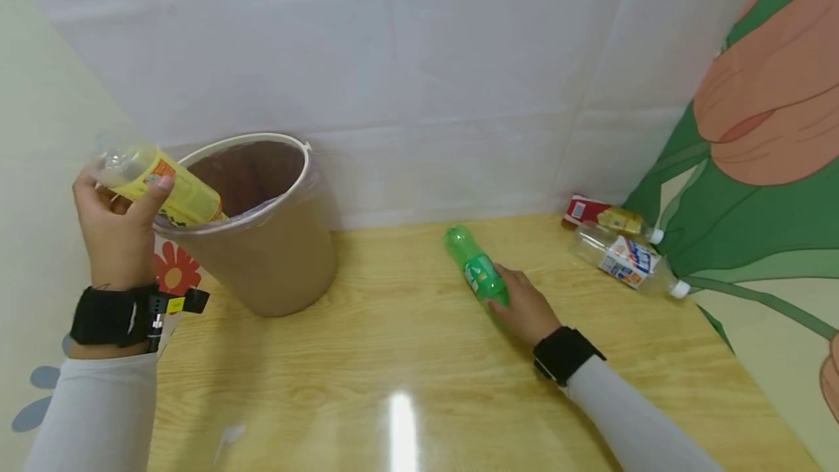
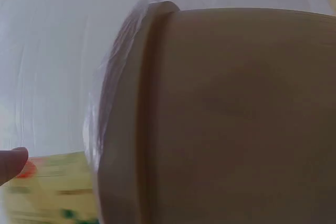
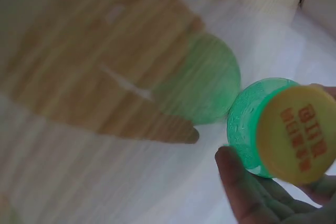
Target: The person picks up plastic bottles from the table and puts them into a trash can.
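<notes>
At the left, my left hand [image 1: 124,239] grips a clear plastic bottle with a yellow label [image 1: 190,191]. It slants down over the near left rim of a brown bin [image 1: 282,268], its lower end inside the opening. In the left wrist view a thumb [image 2: 11,163] lies by the blurred yellow label [image 2: 52,187], beside the bin wall [image 2: 236,108]. My right hand [image 1: 524,308] holds a green plastic bottle [image 1: 481,272] low over the wooden table. The right wrist view shows its yellow cap [image 3: 296,135] with fingers [image 3: 241,187] curled round the bottle.
Two more bottles lie by the right wall: one with a red and yellow label [image 1: 609,217], and a clear one with a white cap [image 1: 629,261]. A clear liner [image 2: 105,93] covers the bin's rim. A white sheet [image 1: 459,79] hangs behind the table [image 1: 367,363].
</notes>
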Demonstrator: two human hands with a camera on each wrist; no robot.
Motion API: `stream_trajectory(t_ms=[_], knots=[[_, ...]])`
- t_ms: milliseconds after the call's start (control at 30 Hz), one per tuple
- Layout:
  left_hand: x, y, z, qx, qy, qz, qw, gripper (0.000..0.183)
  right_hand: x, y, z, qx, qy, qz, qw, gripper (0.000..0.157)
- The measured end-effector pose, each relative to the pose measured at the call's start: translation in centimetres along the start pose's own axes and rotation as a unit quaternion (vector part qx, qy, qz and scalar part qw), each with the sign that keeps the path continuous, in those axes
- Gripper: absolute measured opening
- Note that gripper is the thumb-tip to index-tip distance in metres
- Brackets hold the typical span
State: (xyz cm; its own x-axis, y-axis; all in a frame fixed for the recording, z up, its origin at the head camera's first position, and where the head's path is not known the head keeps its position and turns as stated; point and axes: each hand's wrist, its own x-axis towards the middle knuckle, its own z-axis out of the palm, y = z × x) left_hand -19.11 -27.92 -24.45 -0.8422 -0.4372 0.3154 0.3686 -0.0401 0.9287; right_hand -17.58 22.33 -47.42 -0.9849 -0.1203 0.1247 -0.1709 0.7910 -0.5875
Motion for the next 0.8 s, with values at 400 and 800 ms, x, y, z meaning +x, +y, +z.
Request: stream_trajectory(t_ms=[400, 800], knots=[[-3.1, 1.3, 2.5, -0.04, -0.067, 0.084, 0.9934, 0.053, -0.9, -0.9, -1.5, 0.052, 0.007, -0.011, 0.999, 0.067], [-12.2, -6.9, 10.9, 0.031, -0.324, -0.018, 0.9454, 0.06, -5.2, -7.8, -3.7, 0.164, 0.017, -0.142, 0.976, 0.072]])
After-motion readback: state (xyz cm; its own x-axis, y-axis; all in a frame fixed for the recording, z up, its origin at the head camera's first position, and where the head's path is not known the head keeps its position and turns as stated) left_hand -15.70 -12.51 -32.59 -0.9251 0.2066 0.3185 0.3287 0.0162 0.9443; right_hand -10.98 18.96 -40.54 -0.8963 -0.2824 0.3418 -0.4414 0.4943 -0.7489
